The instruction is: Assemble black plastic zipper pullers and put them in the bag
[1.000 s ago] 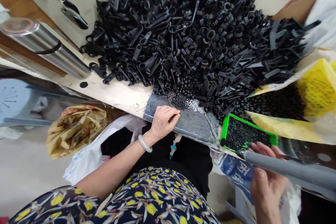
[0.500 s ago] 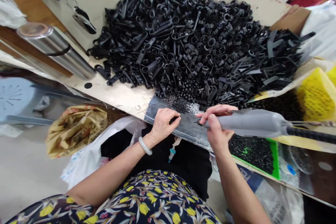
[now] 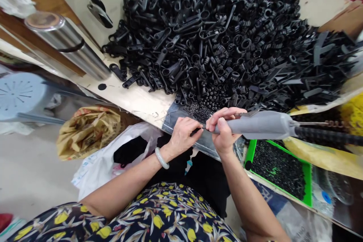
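Note:
My left hand [image 3: 184, 134] is closed in a pinch on a small black part at the table's front edge, over a grey plastic sheet [image 3: 172, 115]. My right hand [image 3: 224, 128] grips a grey powered screwdriver [image 3: 261, 124], whose tip meets the fingers of my left hand. A small heap of tiny screws and black beads [image 3: 200, 110] lies just beyond both hands. The part in the pinch is mostly hidden by my fingers.
A large pile of black plastic parts [image 3: 221, 41] covers the table. A steel flask [image 3: 68, 43] lies at the left. A green tray [image 3: 279, 166] of small black pieces sits right of my hands. Bags [image 3: 87, 130] stand on the floor below.
My right hand brought the screwdriver from the lower right by the green tray up to my left hand. My left hand stayed in place, pinching.

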Available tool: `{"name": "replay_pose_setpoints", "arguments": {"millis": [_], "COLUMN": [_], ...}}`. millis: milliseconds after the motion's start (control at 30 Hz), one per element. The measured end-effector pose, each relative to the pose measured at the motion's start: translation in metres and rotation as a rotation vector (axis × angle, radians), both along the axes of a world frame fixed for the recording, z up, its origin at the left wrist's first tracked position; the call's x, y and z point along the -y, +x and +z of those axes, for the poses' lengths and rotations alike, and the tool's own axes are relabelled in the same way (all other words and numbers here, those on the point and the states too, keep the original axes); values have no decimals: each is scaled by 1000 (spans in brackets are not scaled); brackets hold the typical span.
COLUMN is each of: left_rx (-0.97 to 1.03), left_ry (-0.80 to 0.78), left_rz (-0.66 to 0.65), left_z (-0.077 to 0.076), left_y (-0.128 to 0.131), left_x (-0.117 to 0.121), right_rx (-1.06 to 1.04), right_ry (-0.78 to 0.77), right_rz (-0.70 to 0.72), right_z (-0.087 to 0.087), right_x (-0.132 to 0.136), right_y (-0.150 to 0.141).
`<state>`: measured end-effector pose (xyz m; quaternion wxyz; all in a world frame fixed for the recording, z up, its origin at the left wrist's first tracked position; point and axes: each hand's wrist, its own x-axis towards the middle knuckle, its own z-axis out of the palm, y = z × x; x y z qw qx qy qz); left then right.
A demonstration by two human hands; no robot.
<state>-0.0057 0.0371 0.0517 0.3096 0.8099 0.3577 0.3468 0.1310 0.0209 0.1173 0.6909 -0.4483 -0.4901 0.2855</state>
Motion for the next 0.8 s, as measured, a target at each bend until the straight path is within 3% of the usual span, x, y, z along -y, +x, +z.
{"name": "replay_pose_setpoints", "arguments": {"millis": [267, 800], "left_rx": [-14, 17], "left_ry": [2, 38], "left_rz": [-7, -28], "left_z": [0, -3], "left_y": [0, -3], "left_x": [-1, -1], "right_rx": [-19, -40], "right_ry": [-23, -32], "right_rz": [4, 42], "right_z": [-12, -18], "right_x": [-1, -1], "right_y": [-1, 1]}}
